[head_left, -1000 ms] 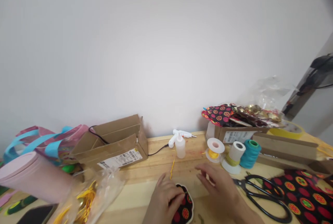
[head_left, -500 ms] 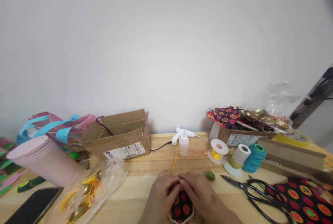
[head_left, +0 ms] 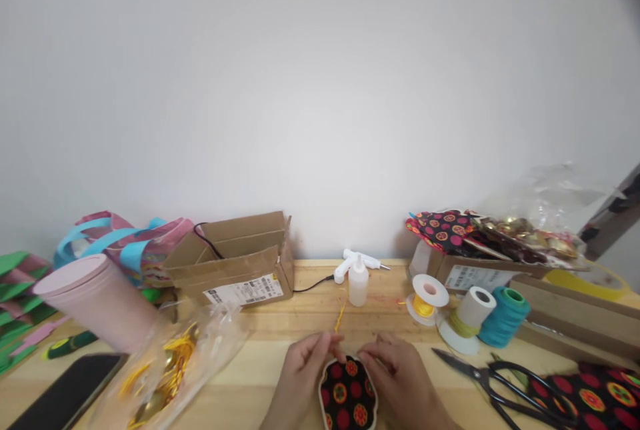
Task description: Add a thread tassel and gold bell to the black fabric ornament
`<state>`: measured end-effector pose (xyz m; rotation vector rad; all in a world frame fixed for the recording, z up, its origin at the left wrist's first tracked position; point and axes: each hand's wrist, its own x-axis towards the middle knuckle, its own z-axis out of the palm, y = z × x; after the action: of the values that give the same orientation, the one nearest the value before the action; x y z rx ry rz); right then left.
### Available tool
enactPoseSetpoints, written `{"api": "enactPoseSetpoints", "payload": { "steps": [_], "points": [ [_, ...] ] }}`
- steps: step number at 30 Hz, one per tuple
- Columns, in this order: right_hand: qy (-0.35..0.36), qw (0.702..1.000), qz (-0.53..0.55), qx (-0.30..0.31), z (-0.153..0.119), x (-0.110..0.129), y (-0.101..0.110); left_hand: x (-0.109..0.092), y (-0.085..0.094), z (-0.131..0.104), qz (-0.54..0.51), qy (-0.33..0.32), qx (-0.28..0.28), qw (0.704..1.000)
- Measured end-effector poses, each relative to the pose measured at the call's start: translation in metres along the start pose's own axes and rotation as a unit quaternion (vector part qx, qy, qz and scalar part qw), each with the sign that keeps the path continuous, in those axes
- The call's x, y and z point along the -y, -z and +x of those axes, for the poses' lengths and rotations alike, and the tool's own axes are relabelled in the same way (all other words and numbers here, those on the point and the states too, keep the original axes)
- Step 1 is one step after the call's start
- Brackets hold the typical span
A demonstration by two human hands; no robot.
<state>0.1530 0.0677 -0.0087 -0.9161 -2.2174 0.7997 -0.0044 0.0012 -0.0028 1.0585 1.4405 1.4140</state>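
A small black fabric pouch [head_left: 347,393] with red and orange round motifs and a pale edging lies upright between my hands at the table's front. My left hand [head_left: 304,367] is closed in a pinch at its upper left edge. On the upper right edge, the fingers of my right hand [head_left: 400,373] are pinched too. A yellow cord [head_left: 340,317] runs over the table just beyond my left fingertips; whether it joins the pouch I cannot tell. Large black scissors [head_left: 493,377] lie to the right of my right hand.
Behind stand a white squeeze bottle [head_left: 358,283] and a white glue gun [head_left: 350,263]. To the right are a yellow cord spool [head_left: 427,293] and a teal thread cone [head_left: 504,315]. Leftward are a cardboard box [head_left: 240,277], a plastic bag [head_left: 210,343], a phone [head_left: 70,393] and a pink cup [head_left: 100,297].
My hands have drawn apart to the pouch's two upper sides, and more of its patterned face shows. The view has shifted slightly.
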Motion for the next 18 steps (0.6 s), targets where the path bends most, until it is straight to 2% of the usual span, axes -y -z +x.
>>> {"api": "enactPoseSetpoints", "payload": {
  "steps": [2, 4, 7, 9, 11, 14, 16, 18],
  "points": [
    [-0.023, 0.999, 0.021, -0.043, 0.0, -0.004, -0.002, 0.001, 0.004, -0.001, -0.051, -0.014, 0.01, 0.999],
    [-0.039, 0.996, 0.04, -0.068, -0.001, -0.007, -0.005, 0.003, 0.008, -0.001, -0.121, -0.016, 0.05, 0.991],
    [-0.043, 0.995, 0.053, -0.074, -0.003, -0.006, -0.006, 0.002, 0.01, -0.001, -0.222, 0.012, 0.117, 0.968],
    [-0.04, 0.995, 0.056, -0.076, -0.004, -0.005, -0.005, 0.002, 0.01, -0.001, -0.241, 0.007, 0.139, 0.961],
    [-0.041, 0.994, 0.061, -0.082, -0.005, -0.003, -0.003, 0.001, 0.008, -0.001, -0.189, -0.011, 0.149, 0.971],
    [-0.025, 0.993, 0.078, -0.081, -0.006, -0.001, -0.003, 0.0, 0.003, -0.001, 0.024, -0.055, 0.132, 0.989],
    [0.0, 0.994, 0.091, -0.066, -0.007, 0.0, -0.004, -0.002, -0.001, -0.002, 0.176, -0.098, 0.11, 0.973],
    [0.022, 0.994, 0.099, -0.05, -0.007, 0.001, -0.006, -0.005, -0.004, -0.002, 0.253, -0.134, 0.092, 0.954]
  ]
}}
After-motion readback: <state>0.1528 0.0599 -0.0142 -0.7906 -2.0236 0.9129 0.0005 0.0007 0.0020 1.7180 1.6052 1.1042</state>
